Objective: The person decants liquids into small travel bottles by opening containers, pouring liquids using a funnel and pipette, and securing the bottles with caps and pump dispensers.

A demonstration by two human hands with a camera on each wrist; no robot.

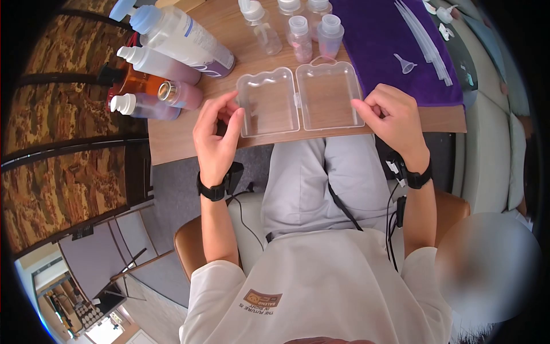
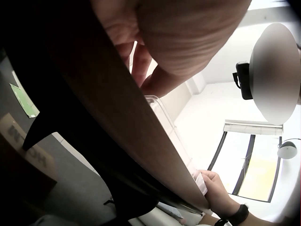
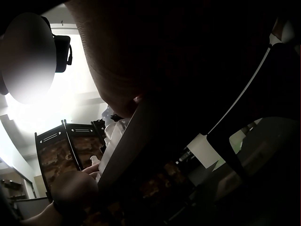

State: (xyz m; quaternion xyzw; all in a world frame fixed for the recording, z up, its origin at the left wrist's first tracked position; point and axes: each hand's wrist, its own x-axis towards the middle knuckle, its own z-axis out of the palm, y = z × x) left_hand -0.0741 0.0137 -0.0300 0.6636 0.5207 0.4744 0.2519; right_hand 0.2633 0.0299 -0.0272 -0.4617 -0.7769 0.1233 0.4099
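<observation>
A clear plastic case lies opened flat on the wooden table, its two halves side by side and joined by a hinge in the middle. My left hand holds the case's left edge, thumb and fingertips close together at the rim. On the opposite side, my right hand grips the right edge with the thumb on the rim and the other fingers curled in. The left wrist view shows the left hand at a case corner, with the right hand at the far end. Dark shadow hides the right fingers in the right wrist view.
Pump bottles and smaller bottles stand at the left. Several small clear bottles are behind the case. On the right, a purple cloth bears a small funnel and long clear plastic strips.
</observation>
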